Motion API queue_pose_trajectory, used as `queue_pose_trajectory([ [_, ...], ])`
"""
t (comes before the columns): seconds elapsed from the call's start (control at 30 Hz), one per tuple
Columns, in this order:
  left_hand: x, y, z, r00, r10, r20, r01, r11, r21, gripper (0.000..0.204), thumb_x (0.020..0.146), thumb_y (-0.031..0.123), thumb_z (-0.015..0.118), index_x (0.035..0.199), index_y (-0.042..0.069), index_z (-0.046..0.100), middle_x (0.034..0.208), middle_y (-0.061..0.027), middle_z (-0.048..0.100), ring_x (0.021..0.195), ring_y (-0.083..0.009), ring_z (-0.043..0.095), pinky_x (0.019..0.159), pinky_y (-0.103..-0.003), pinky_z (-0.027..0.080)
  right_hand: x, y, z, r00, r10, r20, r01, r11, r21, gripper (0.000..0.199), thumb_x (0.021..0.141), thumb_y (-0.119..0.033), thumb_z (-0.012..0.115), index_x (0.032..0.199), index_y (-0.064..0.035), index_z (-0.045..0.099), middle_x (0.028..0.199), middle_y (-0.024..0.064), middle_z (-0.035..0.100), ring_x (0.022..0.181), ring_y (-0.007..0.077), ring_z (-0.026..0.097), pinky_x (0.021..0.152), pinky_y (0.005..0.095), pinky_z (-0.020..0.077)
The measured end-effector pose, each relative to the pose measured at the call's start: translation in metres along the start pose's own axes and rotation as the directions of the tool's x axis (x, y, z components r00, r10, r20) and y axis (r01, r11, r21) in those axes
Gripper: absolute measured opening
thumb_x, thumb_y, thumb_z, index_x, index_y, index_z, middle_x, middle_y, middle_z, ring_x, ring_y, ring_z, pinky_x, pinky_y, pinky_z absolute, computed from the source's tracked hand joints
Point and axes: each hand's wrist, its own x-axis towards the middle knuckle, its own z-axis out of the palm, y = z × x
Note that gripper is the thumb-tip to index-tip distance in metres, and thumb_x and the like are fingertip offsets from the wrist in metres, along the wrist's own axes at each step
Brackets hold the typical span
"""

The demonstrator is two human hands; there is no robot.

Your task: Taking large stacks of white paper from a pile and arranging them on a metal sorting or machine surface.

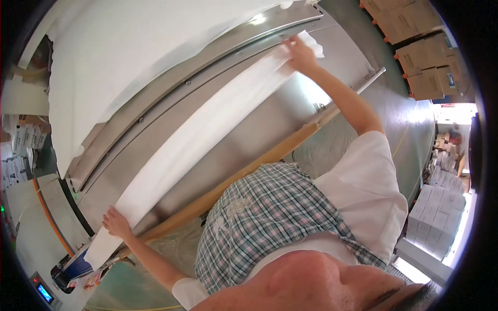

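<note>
A long white strip, flat and layered like folded paper or thin cloth, runs slantwise across a grey metal machine surface. Near its lower left end, my left hand grips the edge, the fingertips showing on the far side. My right hand is closed around the strip close to its upper right end, where the material looks crumpled. Both arms are stretched wide apart. Beyond the metal, a large white sheet hangs with a ragged lower edge.
A wooden bar borders the metal on my side, against my checked apron. Cartons are stacked at far right, with white-wrapped stacks below. A small lit display is at lower left.
</note>
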Motion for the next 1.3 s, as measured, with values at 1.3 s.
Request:
queue_pose_trajectory([
  [1.3,-0.017,-0.037,0.015,0.993,0.052,0.103,-0.044,0.996,-0.082,0.043,0.091,0.043,0.025,0.125,0.024,0.042,0.136,-0.0096,0.031,0.125,-0.0361,0.023,0.099,-0.047,0.023,-0.028,-0.109,-0.01,0.377,-0.353,0.856,-0.229,0.86,0.455,0.051,0.064,-0.025,0.072,0.107,-0.0068,0.052,0.103,0.0102,0.046,0.099,0.0264,0.046,0.087,0.032,0.0375],
])
